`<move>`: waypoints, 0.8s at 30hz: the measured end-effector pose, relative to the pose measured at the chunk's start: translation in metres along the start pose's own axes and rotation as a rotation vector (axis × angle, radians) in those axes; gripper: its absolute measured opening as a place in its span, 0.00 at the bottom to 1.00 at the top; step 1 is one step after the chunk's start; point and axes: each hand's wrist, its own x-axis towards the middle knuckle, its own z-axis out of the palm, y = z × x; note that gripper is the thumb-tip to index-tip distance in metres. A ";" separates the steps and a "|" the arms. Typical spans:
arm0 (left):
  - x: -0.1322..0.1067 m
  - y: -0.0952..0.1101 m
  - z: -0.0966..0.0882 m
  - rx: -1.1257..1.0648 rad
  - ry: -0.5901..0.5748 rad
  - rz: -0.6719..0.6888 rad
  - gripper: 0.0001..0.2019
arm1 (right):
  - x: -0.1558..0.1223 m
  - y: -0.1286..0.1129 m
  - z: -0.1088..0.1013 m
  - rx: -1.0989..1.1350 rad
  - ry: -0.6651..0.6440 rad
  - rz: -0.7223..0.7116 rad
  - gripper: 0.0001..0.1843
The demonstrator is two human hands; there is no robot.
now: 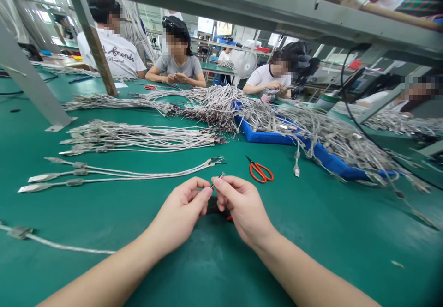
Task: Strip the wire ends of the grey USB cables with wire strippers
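My left hand [183, 212] and my right hand [244, 210] meet over the green table, both closed in a pinch. Between their fingertips is the dark wire end [217, 181] of a cable. At the lower left a pale cable [69, 248] with a clear grey block on it runs under my left forearm; its link to the wire end is hidden. Beneath my hands lies a dark tool [213, 206] with a bit of red, mostly covered. Beyond my left hand, a few USB cables [128, 175] lie side by side, stripped ends to the right.
Orange-handled scissors [261, 172] lie past my right hand. A bundle of cables [148, 138] lies farther back. Blue trays [266, 138] overflow with a cable heap [332, 131]. A metal shelf [221, 2] crosses overhead on posts. Several co-workers sit across the table.
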 end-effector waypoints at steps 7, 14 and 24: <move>-0.001 0.000 0.000 0.024 0.024 0.008 0.14 | 0.002 -0.001 -0.001 0.043 -0.030 0.029 0.12; -0.003 0.001 0.001 0.079 0.065 0.049 0.13 | 0.002 0.000 -0.001 0.117 -0.039 0.045 0.11; -0.003 0.000 -0.001 0.103 0.012 0.082 0.12 | 0.003 0.000 -0.002 0.073 -0.103 0.016 0.11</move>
